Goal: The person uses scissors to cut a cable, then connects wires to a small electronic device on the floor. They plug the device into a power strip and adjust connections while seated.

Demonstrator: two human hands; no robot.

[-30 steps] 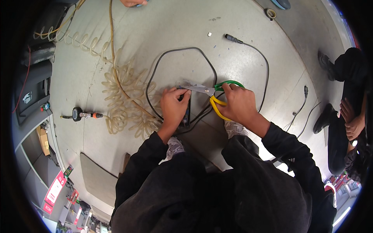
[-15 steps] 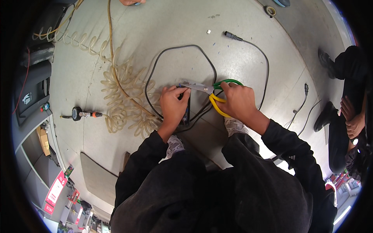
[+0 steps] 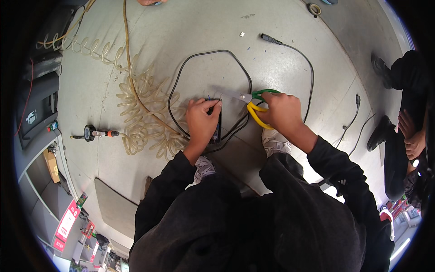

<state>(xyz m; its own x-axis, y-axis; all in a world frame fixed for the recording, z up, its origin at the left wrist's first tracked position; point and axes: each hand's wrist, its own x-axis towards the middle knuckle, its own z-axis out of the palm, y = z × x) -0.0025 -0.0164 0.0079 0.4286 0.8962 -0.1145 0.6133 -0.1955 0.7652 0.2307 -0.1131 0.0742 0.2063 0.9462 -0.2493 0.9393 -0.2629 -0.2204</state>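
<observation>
My right hand [image 3: 283, 115] grips scissors [image 3: 256, 117] by their green and yellow handles. The silver blades [image 3: 230, 92] point left and are blurred, above and just right of my left fingertips. My left hand [image 3: 202, 121] is closed, thumb and forefinger pinching at the top end of a dark rectangular device [image 3: 217, 131] that lies on the floor between my shoes; whether a small piece is held there too is too small to tell. Small blue bits show at that end. A black cable [image 3: 204, 52] loops around the device.
Coiled translucent hose [image 3: 140, 104] with a gauge fitting [image 3: 89, 132] lies left. Loose cables with connectors [image 3: 272, 39] and a tape roll [image 3: 314, 10] lie on the floor [image 3: 331, 68]. A seated co-worker [image 3: 408, 136] is at right; another person's hand [image 3: 149, 2] shows at top. Shelving [image 3: 50, 154] lines the left.
My right hand has lifted the scissors slightly up and to the right, and their blades have left my left fingertips and become blurred. My left hand stays on the device.
</observation>
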